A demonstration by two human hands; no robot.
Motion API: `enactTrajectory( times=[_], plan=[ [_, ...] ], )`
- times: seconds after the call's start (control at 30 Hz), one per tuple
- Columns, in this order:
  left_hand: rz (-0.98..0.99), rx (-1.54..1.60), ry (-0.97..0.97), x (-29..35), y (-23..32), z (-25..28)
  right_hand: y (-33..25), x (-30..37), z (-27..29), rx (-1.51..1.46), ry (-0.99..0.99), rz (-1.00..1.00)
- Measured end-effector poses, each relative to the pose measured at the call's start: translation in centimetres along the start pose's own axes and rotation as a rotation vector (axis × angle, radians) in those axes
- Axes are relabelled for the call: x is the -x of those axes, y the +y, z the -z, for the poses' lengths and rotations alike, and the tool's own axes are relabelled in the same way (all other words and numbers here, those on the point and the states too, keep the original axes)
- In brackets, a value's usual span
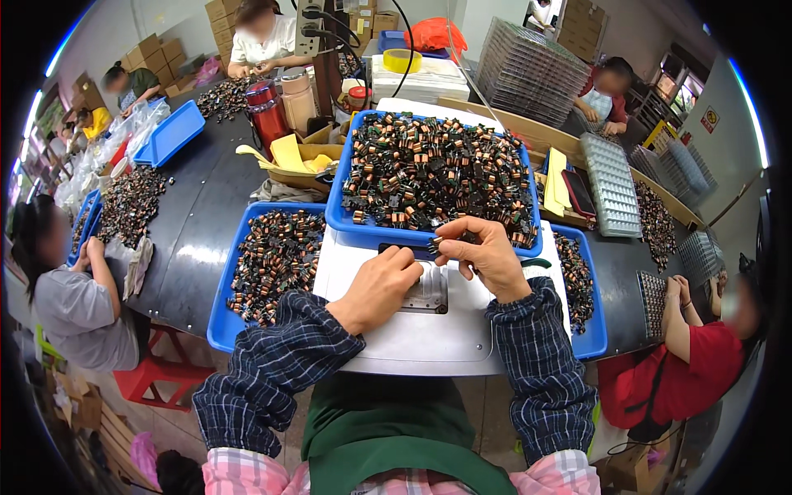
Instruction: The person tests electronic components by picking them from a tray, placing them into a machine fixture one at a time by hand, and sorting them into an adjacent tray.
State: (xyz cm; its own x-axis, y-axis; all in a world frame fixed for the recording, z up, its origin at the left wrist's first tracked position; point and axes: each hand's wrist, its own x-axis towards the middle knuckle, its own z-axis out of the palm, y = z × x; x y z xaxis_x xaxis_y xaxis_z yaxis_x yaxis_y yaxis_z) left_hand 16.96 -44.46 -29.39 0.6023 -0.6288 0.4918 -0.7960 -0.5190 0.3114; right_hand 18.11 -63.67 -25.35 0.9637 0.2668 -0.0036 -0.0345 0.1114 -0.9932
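My right hand [483, 256] is raised over the near edge of a blue tray [334, 206], with thumb and forefinger pinching a small copper-wound coil [435, 245]. To its left, my left hand [378, 289] rests low over the white work surface [346, 256], its fingers bent together at a metal plate [429, 290] with a dark slot behind it. Whatever those fingertips hold, if anything, is hidden. Heaped inside the tray are many coils [437, 169] with copper windings and black bases.
Lower blue bins of coils stand left [219, 318] and right [596, 338]. A cardboard box [309, 175] with yellow cards, a red thermos [268, 120] and a clear plastic tray [610, 186] lie beyond. Co-workers sit around the dark table [194, 247].
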Motion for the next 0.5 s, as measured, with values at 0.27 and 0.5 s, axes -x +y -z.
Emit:
enactTrajectory(
  times=[0.27,0.5],
  plan=[
    [0.034,0.045,0.039,0.2,0.1,0.6,1.6,-0.1,-1.1,0.637,-0.026,0.35],
    [0.414,0.206,0.428,3.2,-1.9,4.2,2.6,0.3,-2.0,0.904,-0.206,0.503]
  ],
)
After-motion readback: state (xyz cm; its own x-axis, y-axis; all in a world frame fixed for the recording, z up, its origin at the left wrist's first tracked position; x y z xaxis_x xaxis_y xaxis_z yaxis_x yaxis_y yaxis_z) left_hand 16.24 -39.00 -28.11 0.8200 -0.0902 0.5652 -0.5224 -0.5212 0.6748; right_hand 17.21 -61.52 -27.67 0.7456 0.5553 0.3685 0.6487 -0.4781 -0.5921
